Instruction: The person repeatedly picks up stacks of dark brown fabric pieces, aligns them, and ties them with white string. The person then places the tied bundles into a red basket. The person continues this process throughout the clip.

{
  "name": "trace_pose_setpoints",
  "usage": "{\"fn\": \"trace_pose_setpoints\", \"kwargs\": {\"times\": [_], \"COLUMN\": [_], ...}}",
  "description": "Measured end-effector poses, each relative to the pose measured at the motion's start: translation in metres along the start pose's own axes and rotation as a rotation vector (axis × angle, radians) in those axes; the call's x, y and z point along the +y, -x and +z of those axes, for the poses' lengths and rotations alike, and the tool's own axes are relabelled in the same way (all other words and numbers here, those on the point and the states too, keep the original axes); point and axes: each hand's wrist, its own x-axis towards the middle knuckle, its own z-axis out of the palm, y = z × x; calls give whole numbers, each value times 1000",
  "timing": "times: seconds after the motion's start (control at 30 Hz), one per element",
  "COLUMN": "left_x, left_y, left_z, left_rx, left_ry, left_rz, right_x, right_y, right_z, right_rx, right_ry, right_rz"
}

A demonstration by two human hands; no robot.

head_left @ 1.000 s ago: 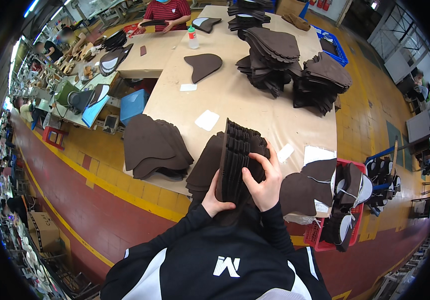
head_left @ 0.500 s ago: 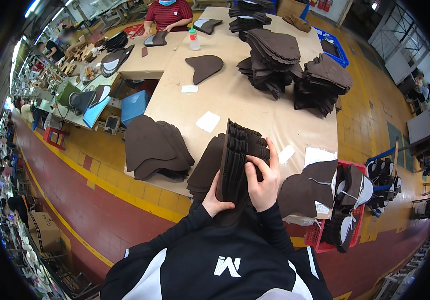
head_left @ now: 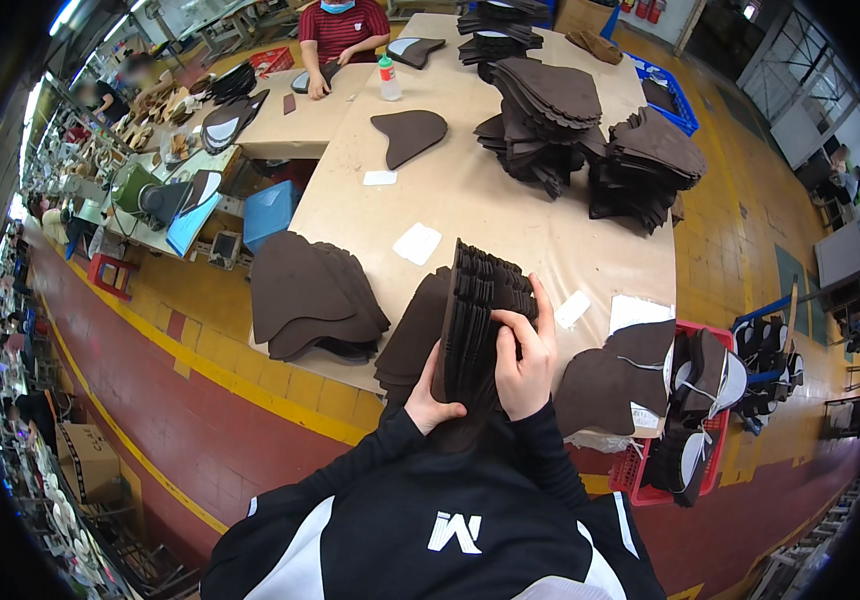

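Co-worker's hand (head_left: 320,86) has moved forward over the smooth tan bench (head_left: 360,220). Left hand (head_left: 434,397) and right hand (head_left: 525,368) grasp an upright stack of matte dark-brown sheets (head_left: 462,340), edges rippled, at the bench's near side.

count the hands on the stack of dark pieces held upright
2: the left hand at the lower left of the stack, and the right hand at its right side. Some left fingers are hidden.
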Motion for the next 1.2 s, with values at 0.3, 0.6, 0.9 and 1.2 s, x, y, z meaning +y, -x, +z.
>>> {"fn": "trace_pose_setpoints", "kwargs": {"times": [0.3,0.6,0.9,1.2], "left_x": [-2,-1,-3,5], "left_y": [1,2,2,11], "left_z": [0,1,1,9], "left_rx": [9,-2,-17,-5], "left_ry": [-31,1,-18,-17], "left_rz": [5,-12,18,-23], "right_x": [0,-12,-13,-15], "right_y": [2,1,1,4], "right_z": [6,1,1,-6], "right_rx": [107,32,-37,-43], "right_ry": [-118,1,-12,100], "right_rz": [76,20,-32,-72]}}
